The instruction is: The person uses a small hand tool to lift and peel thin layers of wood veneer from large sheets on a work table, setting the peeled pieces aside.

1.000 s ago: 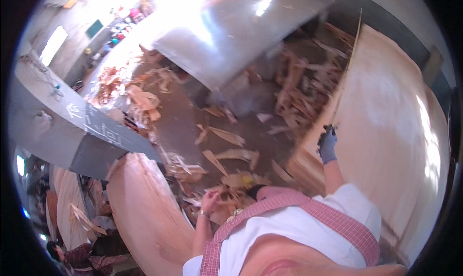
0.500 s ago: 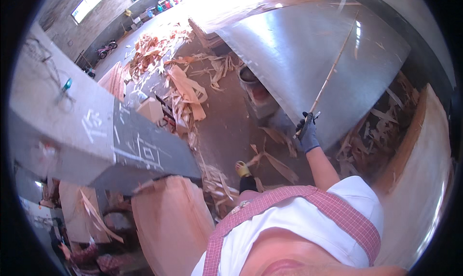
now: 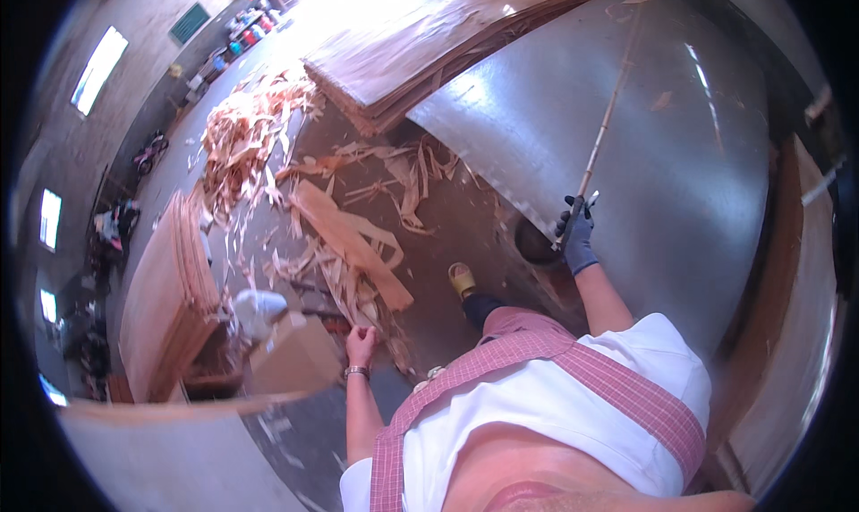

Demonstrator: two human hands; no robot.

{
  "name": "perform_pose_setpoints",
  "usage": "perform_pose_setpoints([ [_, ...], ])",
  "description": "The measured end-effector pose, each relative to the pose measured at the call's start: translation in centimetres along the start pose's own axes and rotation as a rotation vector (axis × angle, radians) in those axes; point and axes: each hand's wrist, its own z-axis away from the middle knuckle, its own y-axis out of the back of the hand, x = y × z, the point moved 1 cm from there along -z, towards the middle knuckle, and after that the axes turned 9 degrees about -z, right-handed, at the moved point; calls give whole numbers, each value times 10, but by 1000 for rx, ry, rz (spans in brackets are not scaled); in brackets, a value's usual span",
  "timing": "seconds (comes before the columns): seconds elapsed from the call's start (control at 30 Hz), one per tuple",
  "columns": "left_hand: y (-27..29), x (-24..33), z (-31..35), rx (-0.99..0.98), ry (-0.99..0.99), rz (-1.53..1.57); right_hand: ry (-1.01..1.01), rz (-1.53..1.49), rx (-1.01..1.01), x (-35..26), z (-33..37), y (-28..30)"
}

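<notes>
My right hand (image 3: 578,236), in a grey-blue glove with dark fingertips, is closed round the near end of a long thin wooden stick (image 3: 608,118). The stick slants away over a large smooth grey metal tabletop (image 3: 698,181). A small pale-tipped object pokes out by the gloved fingers, too small to name. My left hand (image 3: 361,346) is bare, with a band round the wrist, and hangs low over the floor near a cardboard box (image 3: 295,358). Its fingers are curled together; whatever they may hold does not show.
A stack of thin wood veneer sheets (image 3: 447,38) borders the tabletop's far left. Torn veneer strips (image 3: 349,243) and a scrap heap (image 3: 255,123) litter the floor. Another veneer stack (image 3: 165,306) stands at left. A dark round container (image 3: 534,242) sits under the tabletop's near edge.
My left hand has come into view. My right hand still grips the stick. The view has swung: the pillar at left has mostly gone, and the left veneer stack now shows more fully.
</notes>
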Motion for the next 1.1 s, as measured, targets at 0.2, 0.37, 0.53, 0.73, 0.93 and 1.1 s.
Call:
perform_pose_setpoints([
  [0.2, 20, 103, -222, -311, 41, 141, -3, 116, 44, 113, -110, -192],
  [0.37, 57, 153, -376, -478, 83, -75, -34, 146, -4, 179, -213, -382],
  [0.53, 79, 213, -583, -537, 0, -71, -22, 176, 67, 291, -323, -526],
  [0.73, 37, 385, -840, -678, -494, -143, -36, 312, 231, 443, -406, -662],
  [0.93, -29, 526, -1007, -1060, -5, 93, 78, 589, -46, 620, -494, -718],
  [1.1, -36, 534, -1154, -1020, 43, -196, 73, 1371, 544, 669, -615, -744],
])
